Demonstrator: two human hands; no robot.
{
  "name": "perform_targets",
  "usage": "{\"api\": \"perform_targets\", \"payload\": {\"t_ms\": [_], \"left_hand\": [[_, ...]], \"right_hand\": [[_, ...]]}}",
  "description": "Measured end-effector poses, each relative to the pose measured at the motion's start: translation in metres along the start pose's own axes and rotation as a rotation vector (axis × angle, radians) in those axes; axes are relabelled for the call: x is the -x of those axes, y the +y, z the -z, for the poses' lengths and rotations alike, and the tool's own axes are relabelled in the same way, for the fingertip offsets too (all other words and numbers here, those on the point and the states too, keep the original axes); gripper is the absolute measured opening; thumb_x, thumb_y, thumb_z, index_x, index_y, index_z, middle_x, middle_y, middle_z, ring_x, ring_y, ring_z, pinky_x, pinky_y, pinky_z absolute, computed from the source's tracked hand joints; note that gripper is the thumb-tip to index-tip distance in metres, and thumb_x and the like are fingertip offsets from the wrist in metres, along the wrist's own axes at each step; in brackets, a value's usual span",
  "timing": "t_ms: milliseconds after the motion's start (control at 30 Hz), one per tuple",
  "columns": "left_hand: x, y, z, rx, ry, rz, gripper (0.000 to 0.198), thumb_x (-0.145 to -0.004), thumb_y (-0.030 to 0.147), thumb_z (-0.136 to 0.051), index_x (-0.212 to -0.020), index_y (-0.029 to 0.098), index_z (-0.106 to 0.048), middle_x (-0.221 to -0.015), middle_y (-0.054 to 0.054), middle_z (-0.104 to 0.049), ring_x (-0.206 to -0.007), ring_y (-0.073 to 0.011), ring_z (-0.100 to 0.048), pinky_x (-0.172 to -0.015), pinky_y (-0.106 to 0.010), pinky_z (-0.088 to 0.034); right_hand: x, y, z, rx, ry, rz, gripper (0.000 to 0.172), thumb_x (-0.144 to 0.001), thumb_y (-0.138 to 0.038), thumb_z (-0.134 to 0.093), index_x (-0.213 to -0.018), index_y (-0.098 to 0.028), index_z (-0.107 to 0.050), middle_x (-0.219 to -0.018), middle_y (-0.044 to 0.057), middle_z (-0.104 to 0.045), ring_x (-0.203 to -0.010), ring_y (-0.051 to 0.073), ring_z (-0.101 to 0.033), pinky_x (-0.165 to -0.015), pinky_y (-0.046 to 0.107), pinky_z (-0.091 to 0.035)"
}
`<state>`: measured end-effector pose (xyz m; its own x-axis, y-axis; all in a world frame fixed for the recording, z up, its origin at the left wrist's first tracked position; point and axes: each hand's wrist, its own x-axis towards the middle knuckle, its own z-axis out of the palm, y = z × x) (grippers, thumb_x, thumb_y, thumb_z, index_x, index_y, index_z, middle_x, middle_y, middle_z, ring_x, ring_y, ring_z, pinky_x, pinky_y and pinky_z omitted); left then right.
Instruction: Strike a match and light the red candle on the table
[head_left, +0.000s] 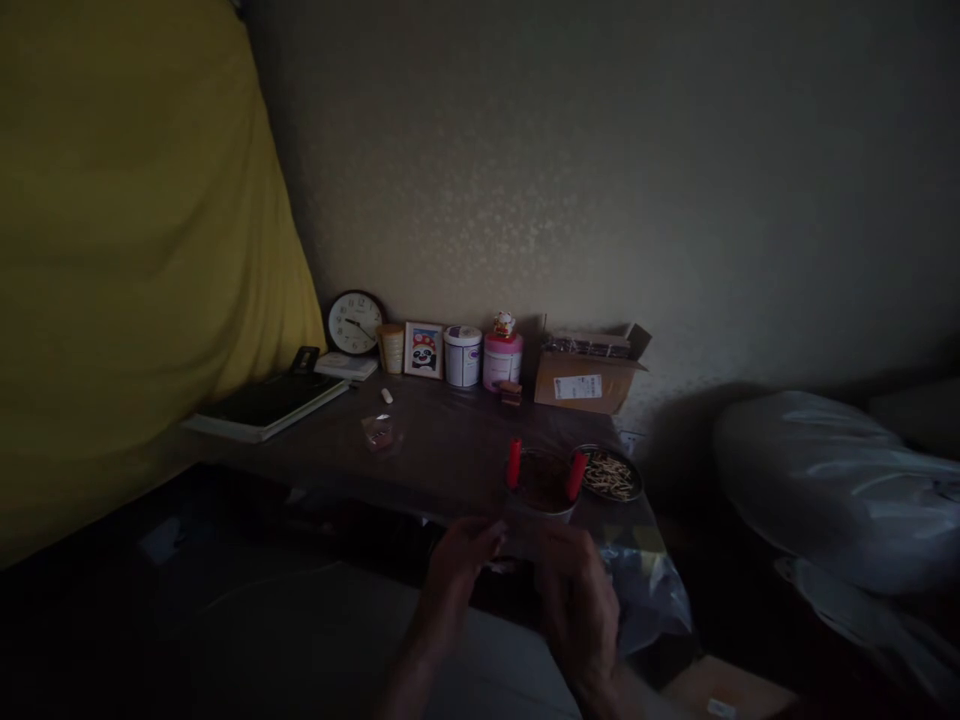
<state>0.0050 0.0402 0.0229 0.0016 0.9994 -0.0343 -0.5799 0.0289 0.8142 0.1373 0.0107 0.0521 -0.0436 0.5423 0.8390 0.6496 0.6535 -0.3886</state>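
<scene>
My left hand (466, 555) is at the table's front edge, thumb and fingers pinched together. To its right, my right hand (581, 590) is also closed, fingers curled inward. Whatever lies between the fingertips is too dark and blurred to name. A pale scrap (501, 566) shows just below them. Right beyond the hands stands a round pot (551, 513) with dark contents. Two red candle-like sticks (514, 463) rise from opposite sides of it. Next to the pot, a round tin (637, 480) holds many thin matchstick-like pieces (606, 476).
Along the wall stand a clock (355, 322), a cup (391, 348), a panda picture (424, 351), two canisters (463, 358) and a cardboard box (577, 385). A small clear bag (381, 435) and a large book (274, 405) lie on the dark table (442, 450). Plastic bags (832, 480) bulge at right.
</scene>
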Motion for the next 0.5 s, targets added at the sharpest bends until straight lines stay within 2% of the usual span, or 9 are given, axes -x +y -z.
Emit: {"api": "perform_targets", "payload": {"t_ms": [67,133,267,367,500], "left_hand": [[0.001,0.000,0.001,-0.020,-0.054,-0.026,0.025,-0.063,0.035,-0.072,-0.080,0.016,-0.068,-0.080,-0.006,-0.069,-0.081,-0.0207,-0.062,-0.078,-0.034,-0.046],[0.002,0.000,0.003,-0.042,-0.091,-0.049,0.025,-0.068,0.035,-0.068,-0.085,0.017,-0.067,-0.088,-0.006,-0.069,-0.088,-0.0209,-0.061,-0.082,-0.033,-0.045],[0.006,0.005,0.002,-0.064,-0.083,-0.025,0.027,-0.067,0.037,-0.069,-0.085,0.016,-0.068,-0.091,-0.008,-0.068,-0.091,-0.0224,-0.060,-0.084,-0.035,-0.044],[0.008,0.010,-0.001,-0.033,-0.050,-0.010,0.026,-0.064,0.035,-0.072,-0.081,0.016,-0.068,-0.087,-0.005,-0.067,-0.086,-0.0207,-0.060,-0.082,-0.033,-0.045],[0.009,0.012,0.001,0.014,-0.060,-0.033,0.022,-0.065,0.033,-0.071,-0.081,0.017,-0.068,-0.087,-0.003,-0.066,-0.089,-0.0196,-0.059,-0.082,-0.032,-0.045]], "right_hand": [[0.003,0.010,-0.008,0.040,-0.111,0.015,0.022,-0.085,-0.013,-0.043,-0.097,-0.023,-0.059,-0.088,0.006,-0.065,-0.084,0.018,-0.061,-0.071,0.030,-0.050],[0.007,0.025,-0.015,0.091,-0.107,-0.058,0.024,-0.087,-0.015,-0.039,-0.096,-0.020,-0.060,-0.084,0.007,-0.065,-0.079,0.018,-0.062,-0.067,0.029,-0.050],[0.008,0.042,-0.017,0.108,-0.007,-0.274,0.020,-0.088,-0.023,-0.042,-0.093,-0.019,-0.061,-0.085,0.006,-0.066,-0.077,0.018,-0.061,-0.065,0.028,-0.049],[0.004,0.037,-0.012,0.040,0.053,-0.400,0.018,-0.086,-0.027,-0.045,-0.088,-0.020,-0.062,-0.083,0.004,-0.066,-0.075,0.018,-0.061,-0.063,0.027,-0.048],[0.000,0.027,-0.008,-0.073,0.144,-0.455,0.018,-0.085,-0.031,-0.048,-0.084,-0.020,-0.062,-0.081,0.004,-0.065,-0.075,0.018,-0.060,-0.063,0.028,-0.048]]}}
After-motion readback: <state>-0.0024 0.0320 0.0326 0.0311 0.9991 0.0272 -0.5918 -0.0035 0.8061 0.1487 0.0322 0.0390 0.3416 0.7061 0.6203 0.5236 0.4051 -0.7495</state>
